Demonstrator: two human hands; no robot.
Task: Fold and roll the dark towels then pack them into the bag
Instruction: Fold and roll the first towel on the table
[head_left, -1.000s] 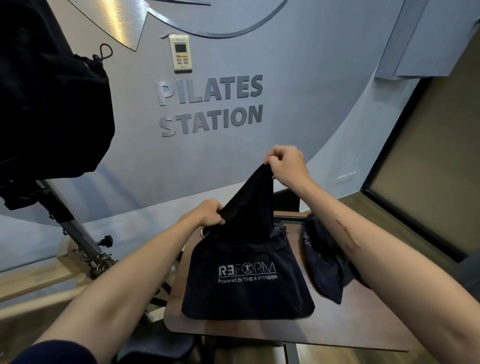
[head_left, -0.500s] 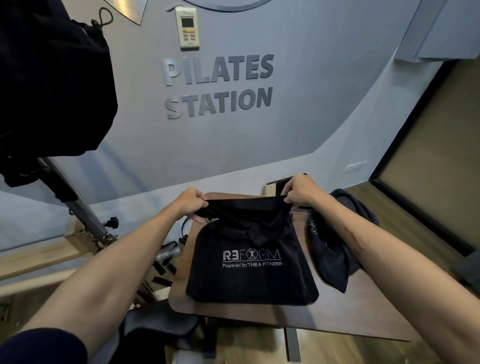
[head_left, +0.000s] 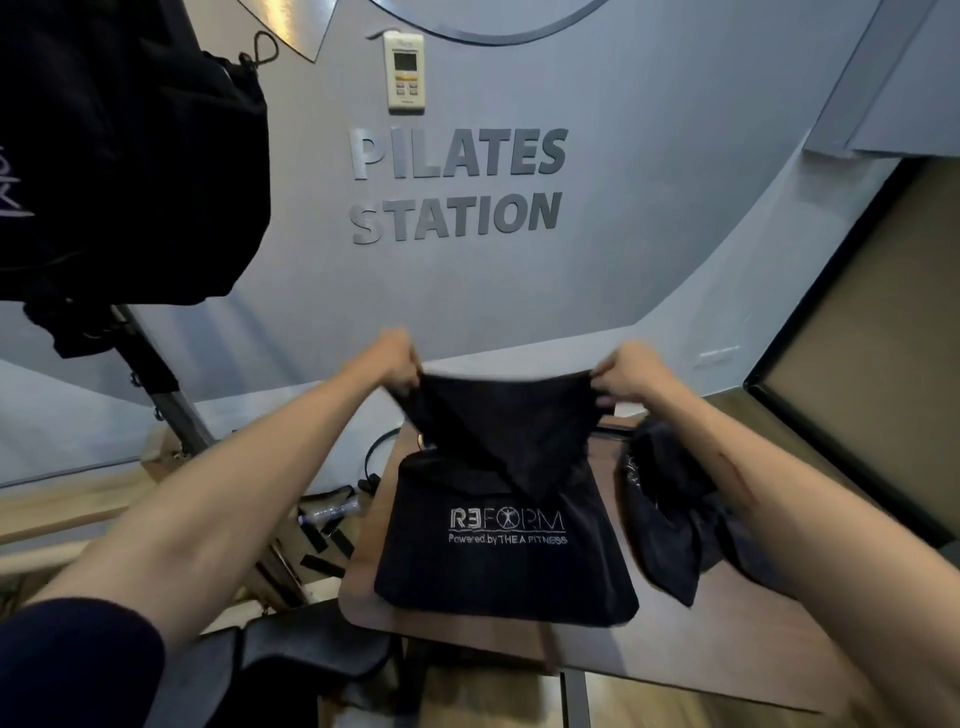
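Observation:
A dark towel (head_left: 506, 561) printed with white "REFORM" lettering lies on the wooden table (head_left: 727, 654). Its far edge is lifted off the table. My left hand (head_left: 397, 361) grips the far left corner and my right hand (head_left: 626, 371) grips the far right corner, holding that edge stretched between them above the table. The lifted part hangs down in a point over the rest of the towel. A second dark towel (head_left: 675, 519) lies crumpled on the table to the right, partly hidden by my right forearm. A large dark bag (head_left: 119, 166) hangs at the upper left.
A grey wall with "PILATES STATION" lettering and a white remote holder (head_left: 404, 70) stands behind the table. A metal frame (head_left: 166, 395) with straps and a bottle (head_left: 330, 512) sits left of the table. A dark padded seat (head_left: 291, 660) is below.
My right hand came down from holding one towel corner high, and both hands moved apart; now they lift the far edge stretched wide between them.

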